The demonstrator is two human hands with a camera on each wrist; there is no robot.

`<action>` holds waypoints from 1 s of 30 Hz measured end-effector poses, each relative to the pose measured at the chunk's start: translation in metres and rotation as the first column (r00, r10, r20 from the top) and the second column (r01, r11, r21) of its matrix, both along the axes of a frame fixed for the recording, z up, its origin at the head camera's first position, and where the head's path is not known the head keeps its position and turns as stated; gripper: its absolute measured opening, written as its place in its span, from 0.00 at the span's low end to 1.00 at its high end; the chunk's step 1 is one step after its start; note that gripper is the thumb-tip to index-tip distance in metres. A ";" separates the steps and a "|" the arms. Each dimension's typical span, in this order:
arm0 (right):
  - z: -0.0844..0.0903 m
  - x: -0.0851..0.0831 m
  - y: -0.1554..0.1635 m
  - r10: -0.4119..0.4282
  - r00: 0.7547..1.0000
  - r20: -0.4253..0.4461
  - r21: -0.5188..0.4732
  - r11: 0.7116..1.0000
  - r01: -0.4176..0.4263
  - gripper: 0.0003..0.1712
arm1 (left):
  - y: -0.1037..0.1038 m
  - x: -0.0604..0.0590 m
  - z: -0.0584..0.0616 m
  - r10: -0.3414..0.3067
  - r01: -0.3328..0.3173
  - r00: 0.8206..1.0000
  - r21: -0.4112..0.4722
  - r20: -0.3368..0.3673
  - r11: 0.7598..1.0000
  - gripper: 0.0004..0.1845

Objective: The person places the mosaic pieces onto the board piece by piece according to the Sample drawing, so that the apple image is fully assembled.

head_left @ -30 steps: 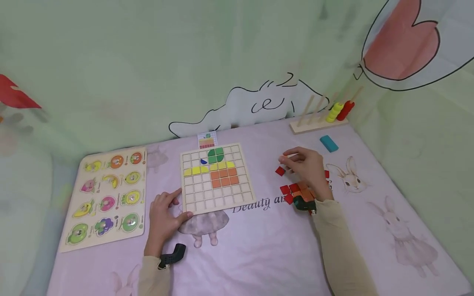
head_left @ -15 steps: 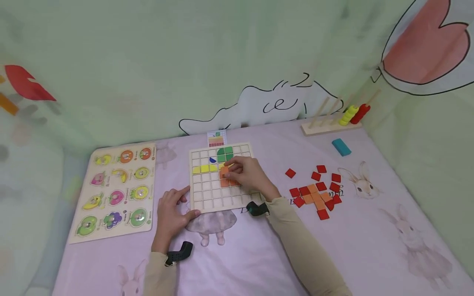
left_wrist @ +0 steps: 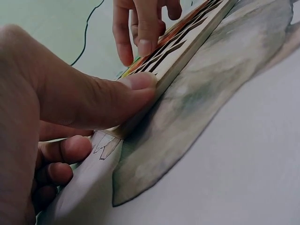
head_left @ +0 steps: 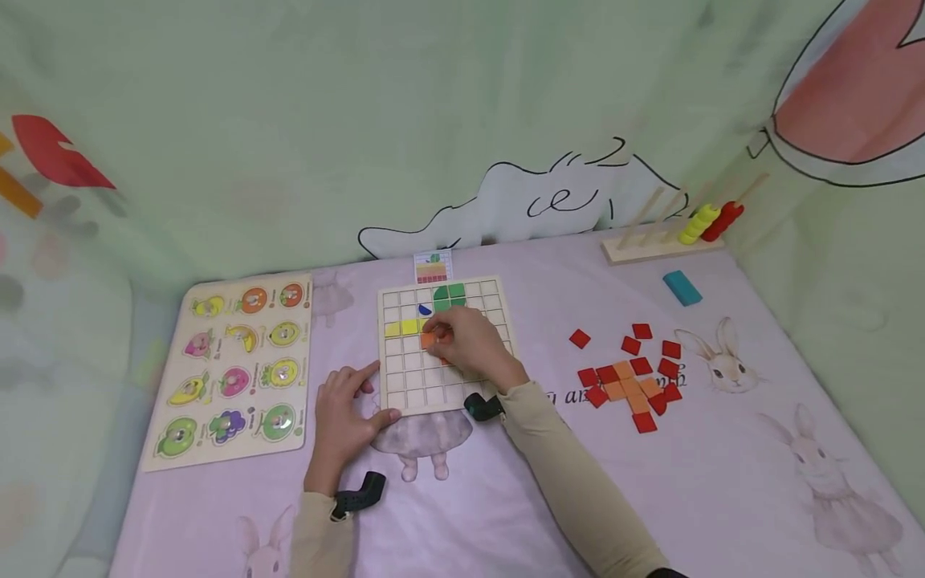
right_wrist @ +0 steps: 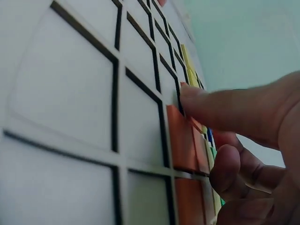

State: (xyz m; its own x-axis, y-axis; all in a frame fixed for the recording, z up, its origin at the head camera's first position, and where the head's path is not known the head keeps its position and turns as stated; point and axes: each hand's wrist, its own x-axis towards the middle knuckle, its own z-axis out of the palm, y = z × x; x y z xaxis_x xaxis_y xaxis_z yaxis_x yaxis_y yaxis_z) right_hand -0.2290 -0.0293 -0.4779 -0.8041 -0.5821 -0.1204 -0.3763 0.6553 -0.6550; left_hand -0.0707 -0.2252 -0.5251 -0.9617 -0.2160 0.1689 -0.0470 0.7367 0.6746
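An orange square tile [head_left: 429,340] lies in a cell of the wooden grid board [head_left: 405,385], under the fingertips of the right hand [head_left: 466,347], whose straightened forefinger presses it down. Yellow tiles [head_left: 401,327] sit just left of that hand, green tiles [head_left: 450,292] just beyond it. The left hand [head_left: 348,415] grips the board's near left corner, thumb curled against the edge. Loose red and orange tiles [head_left: 630,377] lie well to the right of the right hand; a fruit peg puzzle [head_left: 234,368] lies left of the left hand.
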 end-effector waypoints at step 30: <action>0.030 0.002 0.068 -0.122 0.991 -0.046 0.004 0.992 0.122 0.12 | 0.001 0.003 0.005 -0.002 0.002 1.000 0.013 0.014 1.000 0.42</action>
